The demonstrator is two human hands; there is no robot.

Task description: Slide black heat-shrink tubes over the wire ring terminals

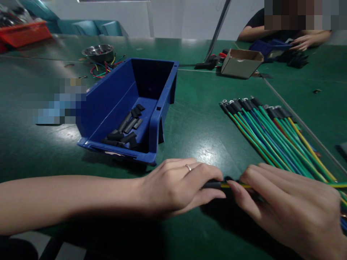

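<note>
My left hand [180,186], a ring on one finger, is closed around a black heat-shrink sleeve [213,185] on a yellow-green wire [224,186]. Just to its right, my right hand [292,206] pinches the same wire between thumb and fingers. The wire runs under that hand and off to the right; its left end is hidden in my left palm. Beyond my left hand stands a blue plastic bin [155,119] with several short black tubes [130,124] inside. A row of finished-looking wires [273,137] with black sleeves and ring terminals lies beyond my right hand.
A metal bowl [99,53] and loose coloured wires [104,70] sit behind the bin. Farther back are a cardboard box [242,65], a slanted dark pole [218,30] and an orange crate [25,34]. Across the green table [195,108], a co-worker's hand [303,41] is beside another blue bin.
</note>
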